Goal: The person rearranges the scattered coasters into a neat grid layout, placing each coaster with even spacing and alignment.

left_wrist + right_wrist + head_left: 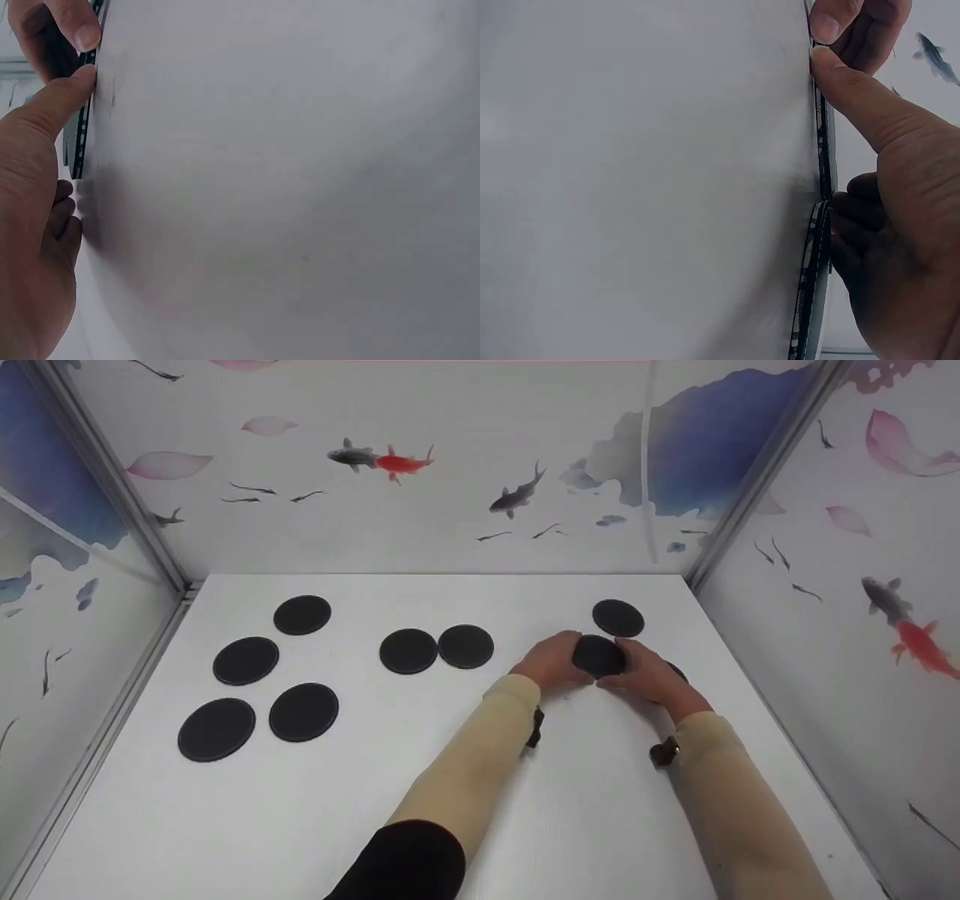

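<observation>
Both hands are around one round black coaster (598, 656) on the right side of the white table. My left hand (553, 661) grips its left edge and my right hand (646, 673) its right edge, with the two thumbs close together at the near rim. In the left wrist view the left thumb (71, 94) presses the thin dark rim. The right wrist view has the right thumb (862, 94) on the coaster's edge. Just behind lies another black coaster (618, 618). A further coaster (678, 670) is mostly hidden by the right hand.
Two black coasters, a left one (408, 651) and a right one (466, 646), lie side by side mid-table. Several more, including a near one (217, 730), are spread at the left. Printed panels with fish (405, 463) enclose the white table (247, 825) at back and sides.
</observation>
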Motion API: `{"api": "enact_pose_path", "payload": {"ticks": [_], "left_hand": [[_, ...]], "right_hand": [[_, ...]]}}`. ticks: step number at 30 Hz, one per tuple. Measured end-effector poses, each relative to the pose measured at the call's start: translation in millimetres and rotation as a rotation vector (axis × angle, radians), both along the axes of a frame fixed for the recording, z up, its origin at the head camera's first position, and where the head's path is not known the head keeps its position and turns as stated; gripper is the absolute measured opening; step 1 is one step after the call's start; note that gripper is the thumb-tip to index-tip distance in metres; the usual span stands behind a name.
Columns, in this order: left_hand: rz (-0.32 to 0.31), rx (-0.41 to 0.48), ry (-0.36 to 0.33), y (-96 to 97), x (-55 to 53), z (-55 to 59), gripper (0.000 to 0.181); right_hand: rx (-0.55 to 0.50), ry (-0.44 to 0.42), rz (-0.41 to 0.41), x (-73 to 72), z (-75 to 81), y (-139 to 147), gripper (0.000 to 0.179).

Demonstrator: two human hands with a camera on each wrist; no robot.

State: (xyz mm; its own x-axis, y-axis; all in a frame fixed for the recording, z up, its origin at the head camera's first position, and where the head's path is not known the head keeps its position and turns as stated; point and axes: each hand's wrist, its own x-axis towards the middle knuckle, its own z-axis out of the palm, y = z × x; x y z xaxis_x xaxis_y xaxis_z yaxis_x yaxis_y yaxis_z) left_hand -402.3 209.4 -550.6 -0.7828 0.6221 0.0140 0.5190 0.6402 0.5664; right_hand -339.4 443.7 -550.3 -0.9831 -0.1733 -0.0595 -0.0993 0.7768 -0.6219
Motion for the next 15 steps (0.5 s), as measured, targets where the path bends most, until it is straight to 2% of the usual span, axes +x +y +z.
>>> {"api": "enact_pose_path", "payload": {"ticks": [5,9,15], "left_hand": [[-0.045,0.026,-0.014,3.7,1.1,3.3,0.065],[-0.024,0.016,-0.025,3.8,3.9,3.7,0.063],[-0.005,0.009,-0.004,4.1,3.4,-1.8,0.058]], "right_hand": [[-0.007,0.010,0.003,-2.0,-0.2,0.8,0.091],[0.013,-0.005,-0.010,-0.8,-1.0,0.7,0.090],[0.042,0.001,-0.015,0.4,0.0,-0.9,0.089]]}}
